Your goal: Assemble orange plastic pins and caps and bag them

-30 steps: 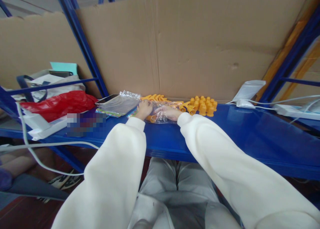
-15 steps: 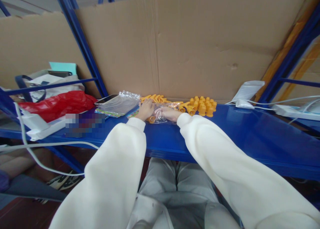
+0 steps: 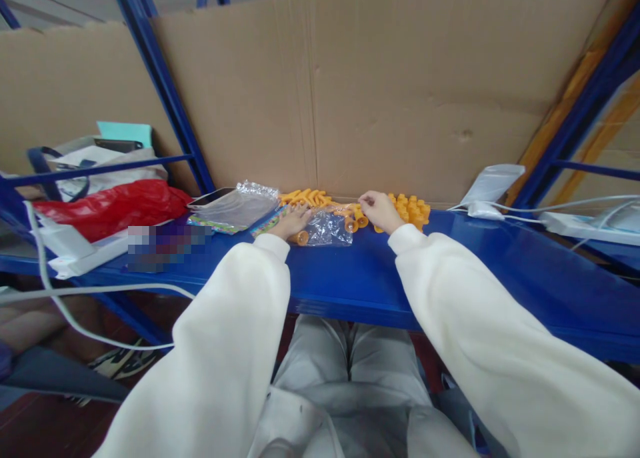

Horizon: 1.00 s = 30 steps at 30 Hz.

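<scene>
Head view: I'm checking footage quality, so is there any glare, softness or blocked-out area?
Head view: bright glints on the clear plastic bag, faint sheen on the blue shelf; head view: yellow pieces look soft; head view: a mosaic patch hides something near the red bag.

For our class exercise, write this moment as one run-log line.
left hand: at left end of clear plastic bag; right hand: at orange pieces, grip unclear; surface: blue shelf; far left: red plastic
</scene>
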Motion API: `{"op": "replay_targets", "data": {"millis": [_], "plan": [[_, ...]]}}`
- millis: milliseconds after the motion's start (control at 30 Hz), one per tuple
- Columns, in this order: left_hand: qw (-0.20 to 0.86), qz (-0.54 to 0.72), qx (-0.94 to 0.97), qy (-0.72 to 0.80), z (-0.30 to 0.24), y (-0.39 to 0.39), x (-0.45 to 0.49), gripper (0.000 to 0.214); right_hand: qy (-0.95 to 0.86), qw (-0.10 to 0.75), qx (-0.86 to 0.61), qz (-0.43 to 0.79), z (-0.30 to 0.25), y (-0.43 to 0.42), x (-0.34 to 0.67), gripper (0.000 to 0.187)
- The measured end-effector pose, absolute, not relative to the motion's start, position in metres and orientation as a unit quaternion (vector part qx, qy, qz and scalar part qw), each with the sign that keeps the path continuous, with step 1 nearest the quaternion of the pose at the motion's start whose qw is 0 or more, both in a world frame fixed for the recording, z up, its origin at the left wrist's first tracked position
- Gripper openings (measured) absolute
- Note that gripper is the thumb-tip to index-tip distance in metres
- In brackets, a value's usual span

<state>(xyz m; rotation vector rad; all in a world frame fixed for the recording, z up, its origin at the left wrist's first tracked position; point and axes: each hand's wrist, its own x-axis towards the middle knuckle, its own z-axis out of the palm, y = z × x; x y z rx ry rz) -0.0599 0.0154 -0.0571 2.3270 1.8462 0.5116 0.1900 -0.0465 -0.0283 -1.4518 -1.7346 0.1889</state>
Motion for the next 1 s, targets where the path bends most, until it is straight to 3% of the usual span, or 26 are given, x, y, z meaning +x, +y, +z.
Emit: {"op": "replay_targets", "data": {"millis": [200, 467, 767, 1000], "plan": [[0.077, 0.158, 0.748, 0.64, -0.051, 0.006, -0.057, 0.067, -0.732, 0.2, -0.649, -0.053, -0.044, -0.06, 0.203, 0.032], [0.091, 0.152, 0.751, 0.636, -0.048, 0.0, -0.056, 0.069, -0.765, 0.113, -0.625, -0.109, -0.051, -0.066, 0.186, 0.047], [0.06, 0.125, 0.752, 0.645, -0.051, 0.007, -0.057, 0.07, -0.745, 0.126, -0.638, -0.149, -0.047, -0.069, 0.185, 0.04], [0.051, 0.11, 0.757, 0.642, -0.05, 0.007, -0.059, 0.07, -0.705, 0.255, -0.65, -0.123, -0.038, -0.062, 0.2, 0.035]]}}
